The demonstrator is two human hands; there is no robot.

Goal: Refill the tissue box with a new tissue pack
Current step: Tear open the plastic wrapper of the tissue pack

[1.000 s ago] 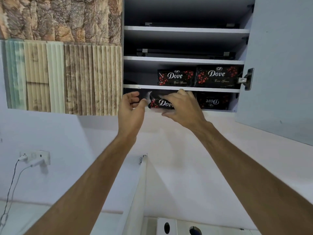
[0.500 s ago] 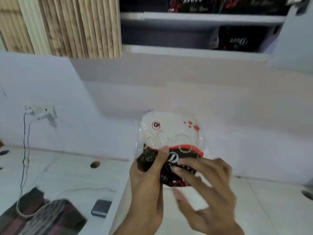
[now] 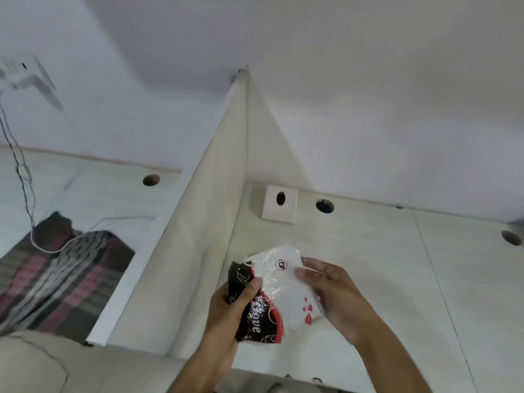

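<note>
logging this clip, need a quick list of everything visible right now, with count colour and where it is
tissue pack: 1, white and black with red marks, clear wrap, held over the desk between both hands
tissue box: 1, cream with a dark oval opening, at the back of the desk near the divider
divider panel: 1, cream, upright between the two desks
desk: 2 sections, pale cream, with round cable holes
striped cloth: 1, dark with pink and grey stripes, on the left desk
cables: dark and white, hanging from a wall plug at far left
left hand: grips the pack's black end
right hand: holds the pack's white end
</note>
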